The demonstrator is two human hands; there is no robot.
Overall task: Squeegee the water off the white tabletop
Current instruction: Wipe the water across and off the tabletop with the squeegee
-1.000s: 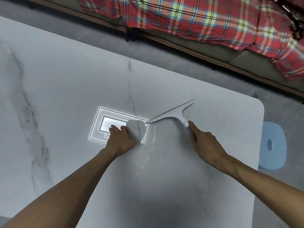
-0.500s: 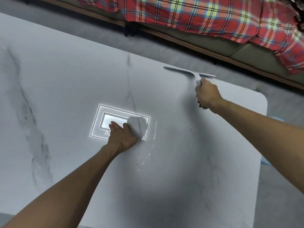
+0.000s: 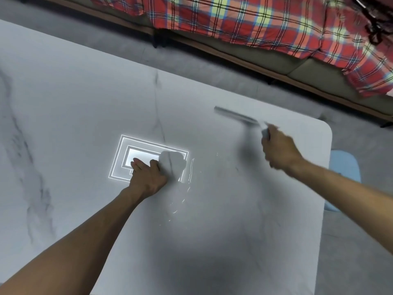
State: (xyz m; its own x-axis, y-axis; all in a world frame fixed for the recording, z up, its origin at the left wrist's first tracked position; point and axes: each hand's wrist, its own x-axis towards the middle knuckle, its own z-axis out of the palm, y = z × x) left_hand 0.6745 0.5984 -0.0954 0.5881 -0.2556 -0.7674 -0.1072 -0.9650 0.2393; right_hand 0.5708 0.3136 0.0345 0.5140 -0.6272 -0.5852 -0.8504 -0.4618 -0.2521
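A white, grey-veined worktop (image 3: 63, 107) is seen from above, with both bare arms reaching over it. The squeegee (image 3: 240, 118) is held by its handle in the right hand (image 3: 278, 150), which is closed around the grip near the far right part of the worktop; the blade is stretched out to the left of the fist. Both blade and hand are smeared by motion blur, so whether the blade edge is pressed on the surface or carried just above it cannot be told. A crumpled white cloth (image 3: 172, 162) is pinned to the worktop under the fingers of the left hand (image 3: 146, 175), near the middle of the surface. Beside the cloth a bright reflection of a rectangular ceiling light (image 3: 127, 156) is thrown on the glossy top, partly covered by the hand and cloth. Thin glinting streaks of water (image 3: 187, 188) are seen just right of and below the cloth, between the two hands. Beyond the far edge of the worktop a red plaid blanket (image 3: 255, 22) is draped over a sofa, and a pale blue stool (image 3: 344, 167) is partly seen past the right edge.
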